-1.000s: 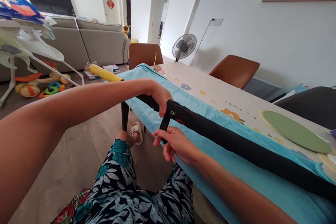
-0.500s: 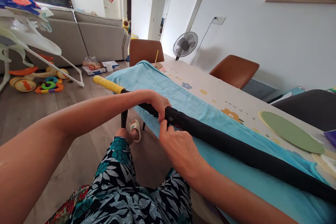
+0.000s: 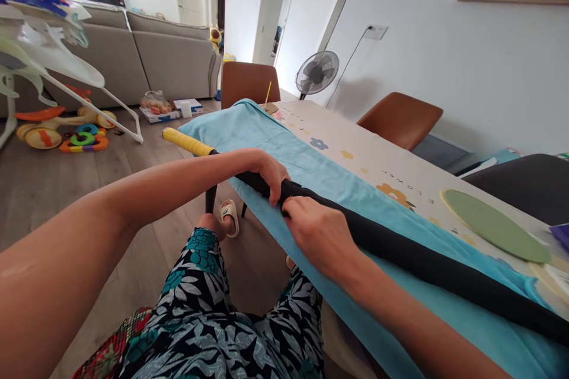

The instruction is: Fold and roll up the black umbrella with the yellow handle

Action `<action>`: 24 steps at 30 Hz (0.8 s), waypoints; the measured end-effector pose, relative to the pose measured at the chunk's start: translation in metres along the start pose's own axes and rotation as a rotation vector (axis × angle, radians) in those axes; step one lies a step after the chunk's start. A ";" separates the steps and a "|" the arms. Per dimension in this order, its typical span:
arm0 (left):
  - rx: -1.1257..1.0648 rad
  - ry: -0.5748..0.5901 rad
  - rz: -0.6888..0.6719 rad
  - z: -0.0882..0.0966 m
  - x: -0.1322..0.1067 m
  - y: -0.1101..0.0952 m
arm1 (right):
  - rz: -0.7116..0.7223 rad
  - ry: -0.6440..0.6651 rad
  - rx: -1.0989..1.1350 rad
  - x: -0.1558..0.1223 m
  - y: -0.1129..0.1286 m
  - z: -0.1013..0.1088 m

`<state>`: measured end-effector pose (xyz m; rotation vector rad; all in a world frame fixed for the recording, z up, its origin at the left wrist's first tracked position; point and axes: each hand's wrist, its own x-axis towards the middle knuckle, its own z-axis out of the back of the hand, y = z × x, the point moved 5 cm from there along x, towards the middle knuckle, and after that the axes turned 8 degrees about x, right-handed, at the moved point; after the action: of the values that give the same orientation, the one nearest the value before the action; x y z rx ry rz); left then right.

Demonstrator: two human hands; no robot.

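A long black fabric sleeve [image 3: 400, 251] lies slantwise along the table on a light blue cloth [image 3: 267, 133]. From its far-left end sticks out a yellow wrapped handle [image 3: 186, 141], reaching past the table's edge. My left hand [image 3: 272, 174] is curled over the black sleeve near the handle, thumb side down. Just to its right, my right hand [image 3: 317, 231] is closed on the sleeve's near side, fingertips bent into the fabric. The two hands almost touch. What exactly the right fingertips pinch is hidden beneath them.
The table [image 3: 320, 124] carries flower prints and a green oval mat [image 3: 493, 225] at right. Brown chairs [image 3: 400, 119] and a standing fan [image 3: 317, 72] are behind it. Left are a white folding frame [image 3: 111, 109], floor toys [image 3: 84, 141] and a grey sofa [image 3: 173, 62].
My right hand has shifted slightly up and over the sleeve, its fingers now curled in where the index finger and thumb pressed before. The left hand keeps its hold.
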<state>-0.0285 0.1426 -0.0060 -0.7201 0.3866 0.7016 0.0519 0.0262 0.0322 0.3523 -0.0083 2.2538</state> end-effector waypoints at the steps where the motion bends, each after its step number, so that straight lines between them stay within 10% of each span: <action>1: 0.034 -0.020 -0.010 -0.001 -0.001 -0.001 | -0.050 -0.020 0.108 0.002 -0.012 0.001; 8: 0.465 -0.387 0.056 -0.008 -0.014 -0.005 | -0.183 -0.030 0.536 0.015 -0.067 -0.001; 24: 0.753 -0.785 -0.032 -0.037 -0.032 -0.001 | -0.072 0.241 0.593 0.017 -0.062 0.011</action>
<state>-0.0534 0.1009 -0.0139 0.2787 -0.0990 0.6858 0.0906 0.0785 0.0402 0.3774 0.7960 2.1750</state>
